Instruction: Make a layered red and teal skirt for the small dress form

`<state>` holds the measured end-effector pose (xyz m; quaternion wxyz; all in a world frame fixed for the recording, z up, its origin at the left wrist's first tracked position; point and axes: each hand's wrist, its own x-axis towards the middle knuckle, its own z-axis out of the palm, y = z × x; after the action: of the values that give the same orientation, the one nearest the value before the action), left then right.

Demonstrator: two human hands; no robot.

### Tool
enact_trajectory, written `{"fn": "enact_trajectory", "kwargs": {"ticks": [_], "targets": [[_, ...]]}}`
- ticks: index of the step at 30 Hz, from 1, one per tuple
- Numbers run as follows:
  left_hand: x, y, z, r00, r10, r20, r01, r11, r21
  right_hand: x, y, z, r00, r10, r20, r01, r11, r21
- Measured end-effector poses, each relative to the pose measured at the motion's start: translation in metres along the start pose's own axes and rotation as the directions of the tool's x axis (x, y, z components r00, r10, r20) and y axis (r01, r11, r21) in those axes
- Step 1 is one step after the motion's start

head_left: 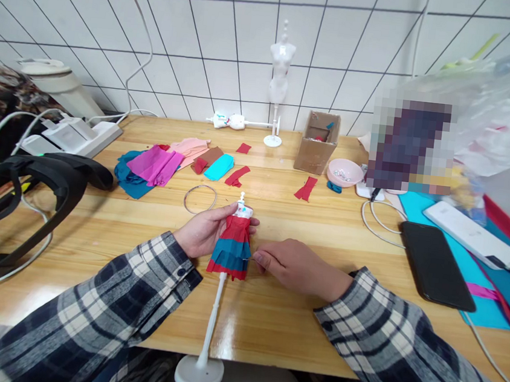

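A small white mannequin on a stand wears a red and blue paper dress (232, 246). My left hand (208, 230) is wrapped round the mannequin's upper body from the left, its thumb near the neck and its fingertips showing on the right side. The stand tilts toward me, and its round base (198, 375) hangs at the table's front edge. My right hand (286, 263) is closed in a pinch at the right side of the skirt, on a thin object like a needle that touches the blue band.
Coloured paper pieces (155, 165) lie at the back left. An upright mannequin (279, 84), a cardboard box (317, 143) and a pink bowl (345, 173) stand behind. A black phone (437, 265) lies right; a black headset (29, 210) and power strip (78, 136) are left.
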<state>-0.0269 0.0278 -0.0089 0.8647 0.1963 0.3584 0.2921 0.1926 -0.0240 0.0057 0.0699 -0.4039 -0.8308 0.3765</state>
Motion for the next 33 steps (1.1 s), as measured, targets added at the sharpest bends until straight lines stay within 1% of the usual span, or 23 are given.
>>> {"fn": "enact_trajectory", "kwargs": {"ticks": [8, 14, 17, 20, 23, 25, 29, 33], "targets": [[-0.001, -0.001, -0.001, 1.000, 0.004, 0.011, -0.004, 1.000, 0.002, 0.001, 0.001, 0.000, 1.000, -0.013, 0.001, 0.013, 1.000, 0.003], [-0.001, 0.000, 0.000, 1.000, 0.005, 0.003, -0.005, 1.000, 0.011, 0.001, 0.003, 0.000, 1.000, -0.019, -0.009, 0.019, 0.999, -0.035], [-0.001, 0.000, 0.001, 1.000, 0.009, 0.006, -0.009, 1.000, 0.011, 0.000, 0.002, -0.001, 0.999, -0.033, 0.008, 0.032, 0.999, 0.028], [-0.002, -0.002, 0.003, 0.998, 0.055, 0.016, -0.055, 0.998, -0.004, -0.002, 0.000, -0.002, 0.999, -0.049, 0.002, 0.048, 0.989, 0.139], [-0.002, -0.004, 0.005, 0.992, 0.120, 0.043, -0.118, 0.993, -0.027, -0.002, -0.002, -0.001, 1.000, -0.021, -0.002, 0.021, 0.979, 0.203], [-0.004, -0.004, 0.007, 0.989, 0.133, 0.066, -0.130, 0.991, -0.038, -0.003, -0.004, 0.000, 1.000, 0.002, 0.019, -0.006, 0.973, 0.232], [-0.007, -0.002, 0.009, 0.986, 0.124, 0.109, -0.119, 0.992, -0.047, -0.003, -0.007, 0.002, 0.999, 0.026, 0.018, -0.030, 0.974, 0.225], [-0.008, 0.000, 0.009, 0.988, 0.110, 0.110, -0.105, 0.993, -0.051, -0.003, -0.007, 0.001, 0.999, 0.032, -0.006, -0.031, 0.981, 0.194]]}}
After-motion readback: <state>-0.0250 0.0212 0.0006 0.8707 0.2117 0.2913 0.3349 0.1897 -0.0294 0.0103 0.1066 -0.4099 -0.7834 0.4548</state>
